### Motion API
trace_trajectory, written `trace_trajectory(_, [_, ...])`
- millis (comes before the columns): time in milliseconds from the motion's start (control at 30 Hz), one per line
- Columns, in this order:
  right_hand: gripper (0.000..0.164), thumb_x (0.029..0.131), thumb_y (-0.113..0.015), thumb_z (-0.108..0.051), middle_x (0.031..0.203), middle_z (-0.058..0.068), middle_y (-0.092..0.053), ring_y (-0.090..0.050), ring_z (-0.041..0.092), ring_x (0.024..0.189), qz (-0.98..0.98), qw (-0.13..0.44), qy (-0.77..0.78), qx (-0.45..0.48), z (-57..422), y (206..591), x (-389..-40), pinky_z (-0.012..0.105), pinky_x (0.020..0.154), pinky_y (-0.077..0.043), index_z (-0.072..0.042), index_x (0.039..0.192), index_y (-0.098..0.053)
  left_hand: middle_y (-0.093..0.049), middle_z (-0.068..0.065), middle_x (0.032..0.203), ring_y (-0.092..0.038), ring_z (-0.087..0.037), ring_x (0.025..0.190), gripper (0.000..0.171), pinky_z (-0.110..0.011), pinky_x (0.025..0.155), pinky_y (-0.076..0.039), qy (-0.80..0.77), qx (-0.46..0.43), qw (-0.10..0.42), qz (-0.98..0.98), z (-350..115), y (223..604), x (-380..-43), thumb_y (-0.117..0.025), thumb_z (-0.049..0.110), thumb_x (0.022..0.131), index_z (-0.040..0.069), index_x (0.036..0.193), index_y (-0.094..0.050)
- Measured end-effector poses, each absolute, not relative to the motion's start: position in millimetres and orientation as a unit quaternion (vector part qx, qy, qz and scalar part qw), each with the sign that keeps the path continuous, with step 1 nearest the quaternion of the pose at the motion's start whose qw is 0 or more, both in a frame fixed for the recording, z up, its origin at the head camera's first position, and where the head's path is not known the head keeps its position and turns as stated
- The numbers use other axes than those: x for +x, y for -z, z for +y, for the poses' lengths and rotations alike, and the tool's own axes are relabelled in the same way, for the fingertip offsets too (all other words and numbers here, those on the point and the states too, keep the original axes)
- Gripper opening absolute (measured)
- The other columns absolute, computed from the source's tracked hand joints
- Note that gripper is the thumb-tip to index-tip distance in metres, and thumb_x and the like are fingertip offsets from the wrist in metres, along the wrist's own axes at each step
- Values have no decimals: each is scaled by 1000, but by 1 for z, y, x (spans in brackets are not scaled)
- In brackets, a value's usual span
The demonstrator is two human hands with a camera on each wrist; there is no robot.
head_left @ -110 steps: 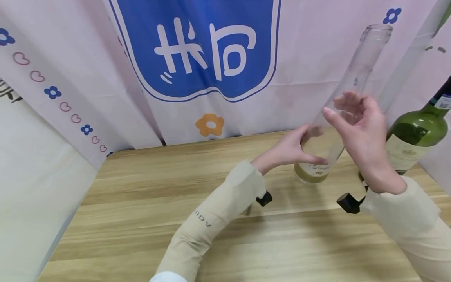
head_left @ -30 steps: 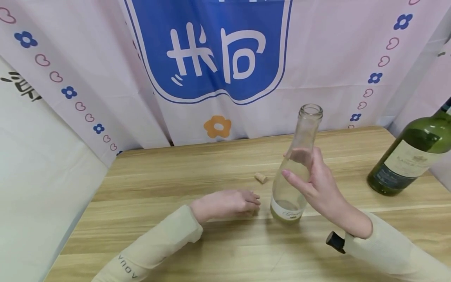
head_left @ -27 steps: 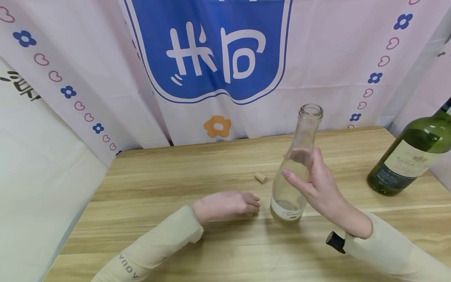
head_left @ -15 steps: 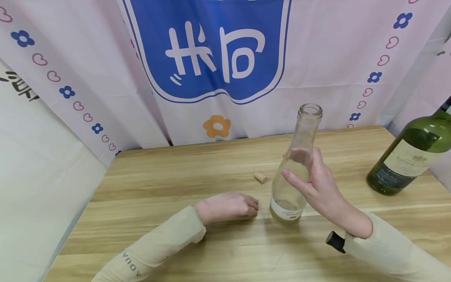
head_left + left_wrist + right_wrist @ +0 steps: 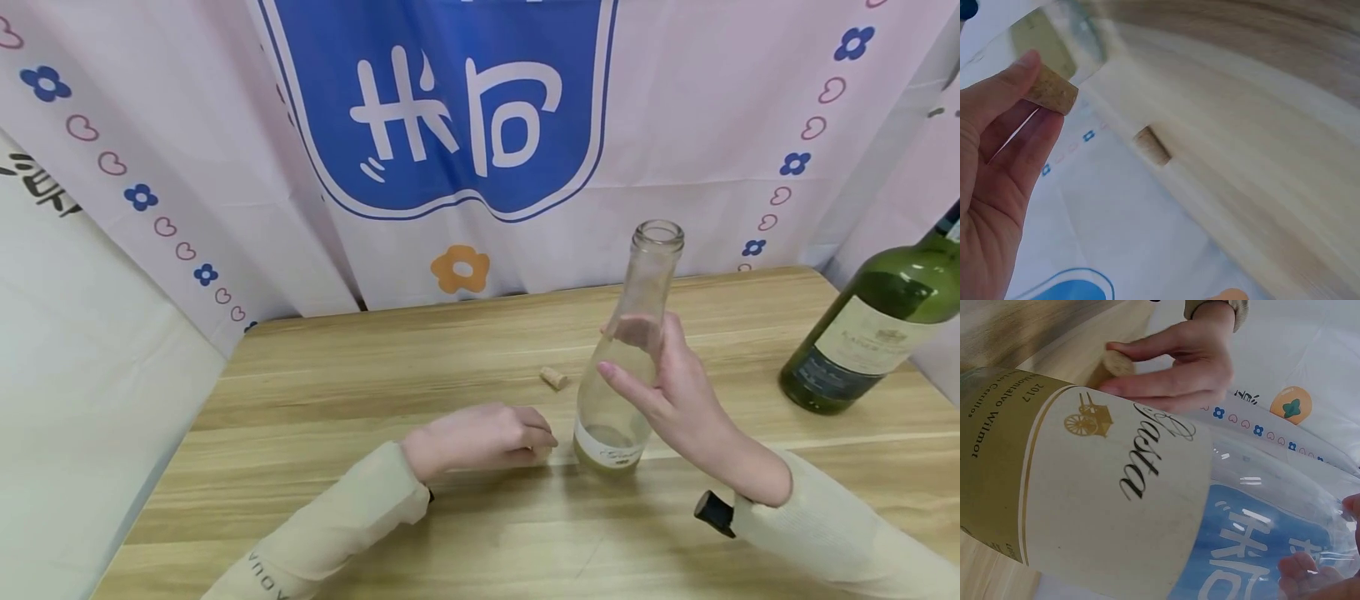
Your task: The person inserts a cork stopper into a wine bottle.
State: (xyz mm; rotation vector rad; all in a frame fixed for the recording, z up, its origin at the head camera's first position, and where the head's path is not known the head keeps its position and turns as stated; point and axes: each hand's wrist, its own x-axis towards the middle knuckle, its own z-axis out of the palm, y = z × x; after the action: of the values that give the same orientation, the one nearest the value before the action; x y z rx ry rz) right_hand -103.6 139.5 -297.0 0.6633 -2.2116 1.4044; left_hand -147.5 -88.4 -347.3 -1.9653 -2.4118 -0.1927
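My left hand (image 5: pixel 483 437) pinches a cork (image 5: pixel 1054 92) between thumb and fingertips, low over the table and just left of a clear glass bottle (image 5: pixel 651 279). In the head view the fingers mostly hide that cork; the right wrist view shows it beside the bottle's label. My right hand (image 5: pixel 686 408) grips the bottle around its body, thumb in front, fingers behind the glass. The bottle stands upright with an uncovered mouth and a white-and-gold label. Behind the left fingertips, a second cork (image 5: pixel 554 379) lies on its side.
A green wine bottle (image 5: pixel 858 333) with a cream and dark blue label stands at the right of the wooden table (image 5: pixel 315 375). A printed white cloth (image 5: pixel 705 125) with a blue emblem hangs along the table's back edge.
Since the oldest frame, the clear bottle has come nearer and left; my right hand now grips it, my left has released it and moved left. Over the last second, only the left fingers shift slightly.
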Motion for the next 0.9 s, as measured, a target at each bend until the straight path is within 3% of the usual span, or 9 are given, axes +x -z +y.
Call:
trace_trajectory(233, [44,79,-62,6,107,13,-59,-51,5,105,-799,219,-509,235,139,297,-104,13,91,-38,8,116,-37,-66,-1,91,-60,-7,82,19,-7,76,-44,171,-614,44,-769,-91,326,-149,-67,11,83,3,100,-66])
trace_trajectory(500, [45,79,-61,7,108,15,-58,-51,6,106,-796,219,-514,232,137,298,-104,13,91,-37,9,117,-36,-67,-6,97,-63,-9,86,26,-10,76,-47,254,-573,78,-775,-88,297,-146,-68,13,82,0,104,-66])
trace_trajectory(900, [45,80,-61,6,109,15,-57,-52,15,107,-798,220,-512,231,138,299,-104,13,92,-37,9,116,-35,-68,-16,91,-67,-14,77,25,-16,68,-53,432,-491,103,-749,-74,263,-138,-71,-1,74,-8,98,-67])
